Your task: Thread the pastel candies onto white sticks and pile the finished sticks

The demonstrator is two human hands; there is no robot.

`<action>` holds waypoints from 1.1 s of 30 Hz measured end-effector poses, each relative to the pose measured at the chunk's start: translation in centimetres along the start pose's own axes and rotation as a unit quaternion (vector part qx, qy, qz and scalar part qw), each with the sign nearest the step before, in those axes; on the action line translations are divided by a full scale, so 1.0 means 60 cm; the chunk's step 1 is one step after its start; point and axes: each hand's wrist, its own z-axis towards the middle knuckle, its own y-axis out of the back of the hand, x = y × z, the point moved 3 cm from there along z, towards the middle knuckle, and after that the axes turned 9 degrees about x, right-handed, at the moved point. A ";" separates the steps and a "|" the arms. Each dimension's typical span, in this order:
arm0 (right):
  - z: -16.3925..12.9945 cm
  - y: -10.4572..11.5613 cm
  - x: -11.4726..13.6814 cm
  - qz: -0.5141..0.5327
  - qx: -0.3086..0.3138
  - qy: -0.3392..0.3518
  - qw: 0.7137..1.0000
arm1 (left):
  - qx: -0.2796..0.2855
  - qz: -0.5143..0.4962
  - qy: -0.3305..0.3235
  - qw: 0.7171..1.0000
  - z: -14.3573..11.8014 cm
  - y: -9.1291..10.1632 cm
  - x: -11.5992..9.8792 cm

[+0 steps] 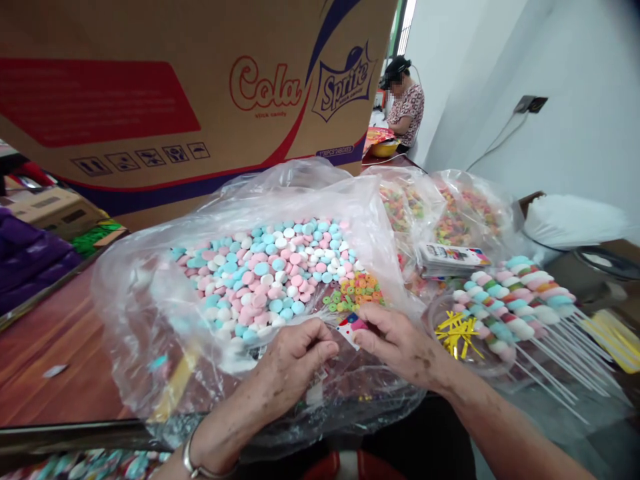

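My right hand (400,343) pinches a small printed card (352,329), red, blue and white, between thumb and fingers. Just left of it, my left hand (300,357) has its thumb against curled fingers; whatever it may hold is too small to make out. Both hands are over the near part of a large clear plastic bag (135,320). Beyond them lie many pink, blue and white candies (260,270) in the bag. Small orange and green ring candies (357,291) sit by my right fingertips.
To the right, candy skewers (525,303) on white sticks rest by a clear bowl with yellow twist ties (457,333). A stack of printed cards (450,257) lies before bags of ring candies (460,207). A big cardboard box (200,100) stands behind; another person (405,107) sits farther back.
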 end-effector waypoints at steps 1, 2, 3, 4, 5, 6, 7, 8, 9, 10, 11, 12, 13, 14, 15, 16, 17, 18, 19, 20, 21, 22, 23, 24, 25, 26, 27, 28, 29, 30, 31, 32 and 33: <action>-0.001 -0.001 -0.001 0.026 0.002 -0.006 1.000 | -0.001 0.005 -0.004 1.000 0.000 -0.001 0.003; -0.001 -0.002 -0.002 0.053 0.004 -0.009 0.999 | 0.001 0.009 -0.005 1.000 0.001 -0.002 0.005; -0.001 -0.004 -0.003 0.077 0.003 -0.010 0.997 | 0.007 0.017 -0.005 1.000 0.001 -0.004 0.007; -0.001 -0.006 -0.005 0.096 0.000 -0.011 0.995 | 0.012 0.027 -0.004 1.000 0.002 -0.006 0.008; -0.001 -0.008 -0.007 0.107 -0.009 -0.012 0.994 | 0.014 0.040 -0.004 0.999 0.002 -0.008 0.009; 0.000 -0.010 -0.009 0.112 -0.023 -0.012 0.993 | 0.012 0.053 -0.005 0.998 0.003 -0.009 0.009; 0.000 -0.011 -0.010 0.110 -0.039 -0.010 0.993 | 0.008 0.064 -0.007 0.998 0.004 -0.009 0.010; 0.000 -0.012 -0.012 0.102 -0.055 -0.007 0.993 | 0.001 0.069 -0.012 0.998 0.004 -0.010 0.010; 0.000 -0.013 -0.012 0.092 -0.065 -0.003 0.994 | -0.006 0.070 -0.016 0.997 0.004 -0.010 0.011; -0.001 -0.014 -0.012 0.083 -0.069 0.001 0.994 | -0.013 0.068 -0.019 0.997 0.004 -0.010 0.012; -0.001 -0.014 -0.011 0.080 -0.067 0.003 0.995 | -0.018 0.063 -0.021 0.998 0.003 -0.010 0.014; -0.001 -0.014 -0.010 0.083 -0.063 0.003 0.995 | -0.024 0.059 -0.021 0.998 0.002 -0.010 0.015; -0.002 -0.014 -0.009 0.090 -0.058 0.003 0.994 | -0.028 0.057 -0.021 0.998 0.000 -0.010 0.016; -0.003 -0.013 -0.007 0.097 -0.052 0.000 0.994 | -0.030 0.059 -0.021 0.998 -0.001 -0.010 0.016; -0.003 -0.013 -0.006 0.103 -0.049 -0.002 0.994 | -0.025 0.061 -0.022 0.998 -0.002 -0.011 0.015; -0.004 -0.012 -0.005 0.104 -0.049 -0.003 0.993 | -0.016 0.063 -0.023 0.998 -0.003 -0.013 0.013; -0.004 -0.012 -0.004 0.100 -0.053 -0.001 0.994 | -0.006 0.063 -0.023 0.998 -0.004 -0.015 0.011; -0.005 -0.012 -0.003 0.089 -0.061 0.005 0.994 | 0.001 0.060 -0.023 0.998 -0.005 -0.018 0.008; -0.006 -0.012 -0.003 0.074 -0.072 0.012 0.995 | 0.004 0.053 -0.021 0.998 -0.005 -0.020 0.006; -0.006 -0.012 -0.003 0.054 -0.085 0.022 0.995 | 0.001 0.044 -0.020 0.999 -0.005 -0.022 0.004; -0.008 -0.012 -0.004 0.032 -0.099 0.031 0.994 | -0.006 0.031 -0.020 0.999 -0.004 -0.024 0.002; -0.009 -0.013 -0.005 0.011 -0.110 0.040 0.993 | -0.014 0.017 -0.021 1.000 -0.004 -0.025 0.001; -0.010 -0.014 -0.006 -0.007 -0.120 0.047 0.992 | -0.022 0.005 -0.025 0.999 -0.003 -0.026 0.001; -0.011 -0.015 -0.007 -0.021 -0.127 0.052 0.990 | -0.027 -0.005 -0.031 0.999 -0.002 -0.027 0.001; -0.012 -0.016 -0.008 -0.030 -0.133 0.056 0.989 | -0.029 -0.011 -0.037 0.999 -0.002 -0.027 0.002; -0.013 -0.016 -0.008 -0.036 -0.137 0.059 0.988 | -0.030 -0.010 -0.041 0.999 -0.001 -0.027 0.002; -0.014 -0.016 -0.008 -0.040 -0.139 0.062 0.987 | -0.029 -0.003 -0.042 0.999 -0.001 -0.027 0.003; -0.015 -0.016 -0.006 -0.040 -0.139 0.065 0.987 | -0.028 0.007 -0.041 0.999 -0.001 -0.026 0.005; -0.017 -0.015 -0.004 -0.034 -0.135 0.067 0.988 | -0.026 0.016 -0.037 0.999 -0.001 -0.026 0.006; -0.018 -0.013 -0.001 -0.019 -0.124 0.066 0.990 | -0.022 0.022 -0.032 0.999 -0.001 -0.025 0.007; -0.019 -0.012 0.002 0.004 -0.110 0.060 0.992 | -0.018 0.024 -0.027 0.999 -0.001 -0.025 0.008; -0.021 -0.011 0.006 0.029 -0.094 0.052 0.994 | -0.013 0.023 -0.023 0.999 -0.001 -0.025 0.009; -0.022 -0.010 0.009 0.054 -0.080 0.040 0.995 | -0.010 0.020 -0.021 1.000 -0.001 -0.025 0.011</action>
